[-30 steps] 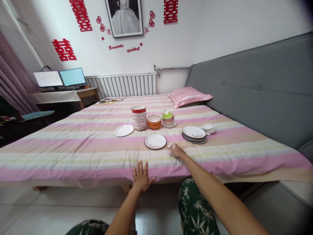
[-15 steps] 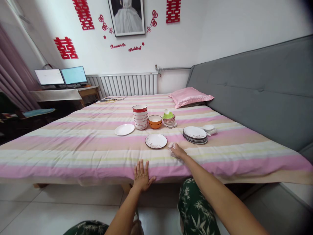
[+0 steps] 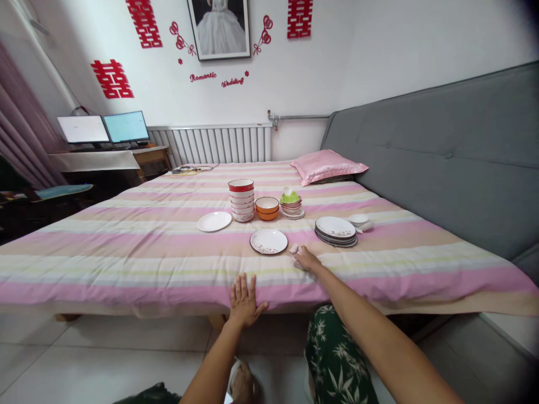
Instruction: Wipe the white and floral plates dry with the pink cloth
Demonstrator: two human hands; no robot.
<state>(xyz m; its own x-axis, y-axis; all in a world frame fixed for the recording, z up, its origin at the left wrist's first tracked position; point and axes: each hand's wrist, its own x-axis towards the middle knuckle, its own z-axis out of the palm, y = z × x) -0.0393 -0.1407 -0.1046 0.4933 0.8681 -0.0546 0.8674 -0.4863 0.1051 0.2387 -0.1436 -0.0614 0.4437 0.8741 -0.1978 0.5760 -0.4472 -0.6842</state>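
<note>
My left hand [image 3: 245,303] lies flat on the front edge of the bed, fingers spread, holding nothing. My right hand [image 3: 306,258] is closed around a crumpled white cloth [image 3: 296,250] and rests on the sheet, just right of a patterned plate [image 3: 268,242] with a dark rim. Right of that hand stands a stack of similar plates [image 3: 336,229]. Behind the single plate are a tall stack of white bowls [image 3: 242,203] topped by a red-rimmed one, two orange bowls [image 3: 266,211], and a pile of small dishes [image 3: 291,203] with a green one near the top.
A plain white plate [image 3: 214,221] lies at left of the bowls. Small white dishes [image 3: 360,220] sit behind the plate stack. A pink pillow [image 3: 329,166] lies by the grey headboard [image 3: 438,151]. Cables [image 3: 193,169] rest at the bed's far edge, near a desk with two monitors [image 3: 126,128].
Both hands stay in the same places, and the dishes have not moved. Below, a foot shows more clearly and the left trouser leg has shifted.
</note>
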